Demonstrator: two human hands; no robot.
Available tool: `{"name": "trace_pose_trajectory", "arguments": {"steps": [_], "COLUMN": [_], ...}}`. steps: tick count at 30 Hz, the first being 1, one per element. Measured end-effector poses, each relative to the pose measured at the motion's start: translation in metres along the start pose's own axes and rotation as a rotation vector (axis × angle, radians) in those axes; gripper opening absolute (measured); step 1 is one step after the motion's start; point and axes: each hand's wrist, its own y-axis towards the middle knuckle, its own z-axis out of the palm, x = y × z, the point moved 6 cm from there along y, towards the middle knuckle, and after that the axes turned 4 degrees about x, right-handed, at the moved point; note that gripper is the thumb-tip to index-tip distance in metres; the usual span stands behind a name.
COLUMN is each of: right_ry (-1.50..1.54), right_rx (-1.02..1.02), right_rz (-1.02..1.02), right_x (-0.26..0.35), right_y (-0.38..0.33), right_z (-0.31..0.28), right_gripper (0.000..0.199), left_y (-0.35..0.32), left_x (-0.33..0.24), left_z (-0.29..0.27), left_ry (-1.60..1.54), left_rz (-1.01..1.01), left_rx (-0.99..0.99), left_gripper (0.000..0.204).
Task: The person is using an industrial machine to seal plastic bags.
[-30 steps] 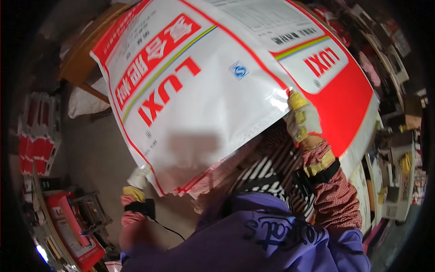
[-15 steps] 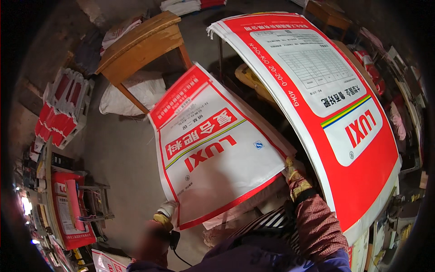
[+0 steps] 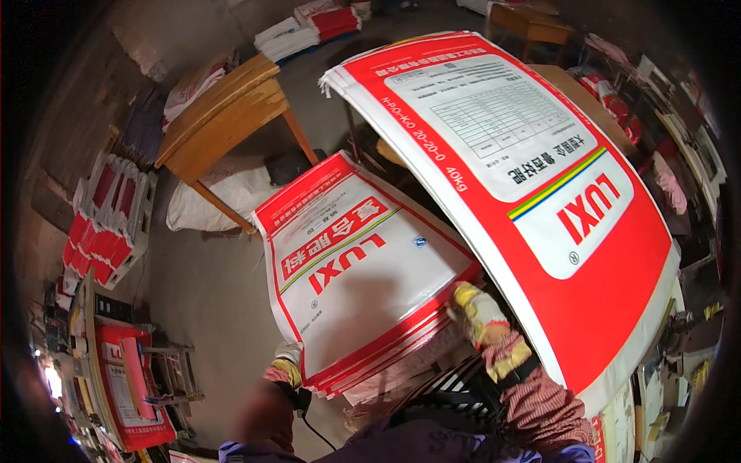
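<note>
- Since the earlier frame, the bag I had been lifting had come down flat onto the stack of red-and-white woven bags (image 3: 363, 270), and my view had swung to show more floor.
- Far to the left of my hands, more red-and-white bags stood bundled upright in a row (image 3: 104, 231), with a wooden table (image 3: 224, 116) beyond them.
- My left hand (image 3: 284, 364), in a yellow-cuffed glove, sat at the near left corner of the stack; I could not tell whether its fingers were closed on the edge or merely touching it.
- My right hand (image 3: 472, 307), gloved too, pressed down on the stack's near right edge, fingers curled, though whether it pinched a bag I could not tell.
- Just right of that hand, a large red bag (image 3: 540, 193) lay draped over a raised surface, arching above the stack.
</note>
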Motion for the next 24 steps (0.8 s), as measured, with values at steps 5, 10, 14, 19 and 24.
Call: {"name": "trace_pose_trajectory", "arguments": {"steps": [5, 10, 14, 19, 24], "right_ry": [0.006, 0.015, 1.139, 1.184, 1.192], "right_rx": [0.306, 0.052, -0.679, -1.222, -1.151], "right_rz": [-0.102, -0.430, -0.509, -0.421, -0.426], "right_x": [0.094, 0.107, 0.030, -0.059, -0.047], "right_y": [-0.128, -0.220, -0.269, -0.338, -0.357], "right_z": [-0.032, -0.104, -0.190, -0.222, -0.212], "right_gripper": [0.025, 0.022, 0.018, 0.017, 0.014], "left_y": [-0.051, -0.119, -0.261, -0.382, -0.432], "left_x": [-0.127, -0.255, -0.449, -0.579, -0.615], "left_z": [-0.054, -0.097, -0.096, 0.000, 0.069], "left_ry": [0.218, -0.857, -0.264, 0.137, 0.375], "left_rz": [-0.195, 0.702, 1.327, 1.787, 1.816], "left_rx": [-0.477, -0.351, -0.422, -0.233, -0.293], "left_gripper": [0.041, 0.037, 0.028, 0.038, 0.045]}}
